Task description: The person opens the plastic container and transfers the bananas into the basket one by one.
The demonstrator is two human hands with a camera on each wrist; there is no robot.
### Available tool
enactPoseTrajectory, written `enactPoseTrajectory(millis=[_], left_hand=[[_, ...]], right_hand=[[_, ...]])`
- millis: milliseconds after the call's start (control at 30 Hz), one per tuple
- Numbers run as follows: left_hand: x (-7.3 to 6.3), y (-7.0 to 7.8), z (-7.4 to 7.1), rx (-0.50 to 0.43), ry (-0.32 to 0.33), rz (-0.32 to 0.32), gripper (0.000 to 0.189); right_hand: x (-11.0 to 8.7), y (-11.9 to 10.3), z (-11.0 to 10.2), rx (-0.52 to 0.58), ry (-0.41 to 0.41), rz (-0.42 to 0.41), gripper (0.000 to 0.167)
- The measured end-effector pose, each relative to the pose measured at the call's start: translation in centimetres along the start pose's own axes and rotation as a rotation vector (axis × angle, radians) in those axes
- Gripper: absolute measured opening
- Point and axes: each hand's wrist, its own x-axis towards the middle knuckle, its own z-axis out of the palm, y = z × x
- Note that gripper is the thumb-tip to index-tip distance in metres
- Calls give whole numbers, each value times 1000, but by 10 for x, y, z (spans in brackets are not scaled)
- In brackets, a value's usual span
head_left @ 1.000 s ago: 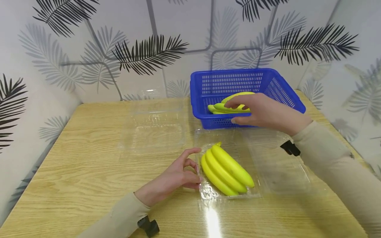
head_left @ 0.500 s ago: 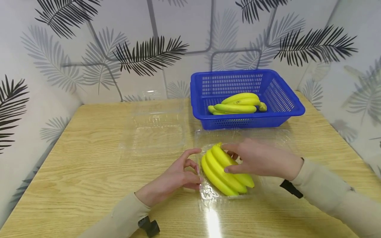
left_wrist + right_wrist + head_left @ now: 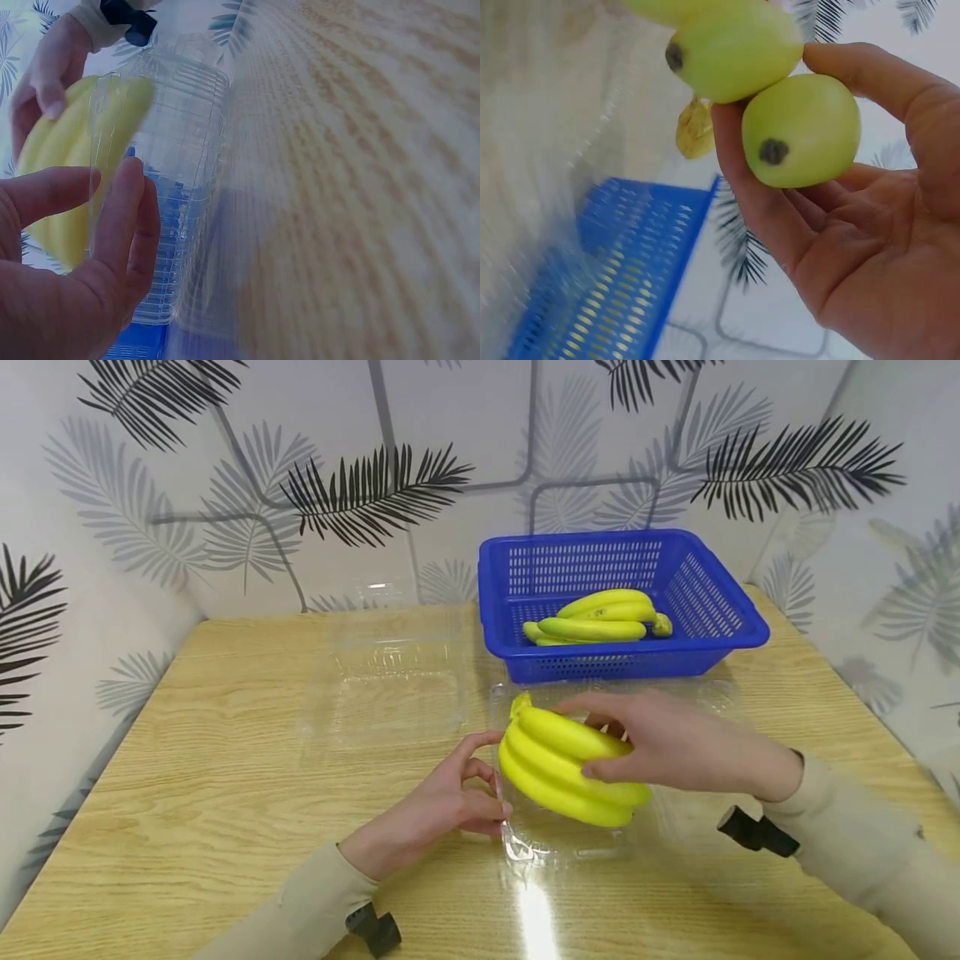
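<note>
My right hand (image 3: 667, 739) grips a bunch of yellow bananas (image 3: 558, 768) from above, thumb on the near side and fingers on the far side. The bunch hangs tilted over a clear plastic clamshell container (image 3: 521, 852), its stem to the upper left. In the right wrist view, the dark-tipped banana ends (image 3: 801, 135) lie between thumb and fingers. At the container's left wall, my left hand (image 3: 453, 797) pinches the rim between thumb and fingers; the left wrist view shows the clear wall (image 3: 199, 112) running between them.
A blue plastic basket (image 3: 637, 653) with more bananas (image 3: 600, 631) stands behind the container. Another clear clamshell container (image 3: 397, 714) sits open at the back left of the wooden table (image 3: 247, 810). A patterned wall (image 3: 420, 427) rises behind.
My right hand came down from over the basket to the bananas in the container, took hold of them and raised the bunch, turning it. My left hand stays at the container's rim.
</note>
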Motion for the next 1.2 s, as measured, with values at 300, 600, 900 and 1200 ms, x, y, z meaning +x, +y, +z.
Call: enactPoseTrajectory(millis=[300, 600, 900, 1200], left_hand=[[0, 1, -1, 2, -9, 10, 84], [0, -2, -1, -6, -11, 15, 83], [1, -3, -1, -18, -22, 6, 82], [1, -2, -1, -5, -10, 15, 84]], right_hand=[[9, 1, -67, -30, 195, -38, 49], [46, 36, -108, -123, 212, 21, 48], [76, 86, -93, -112, 97, 98, 46], [87, 111, -79, -100, 114, 106, 48]])
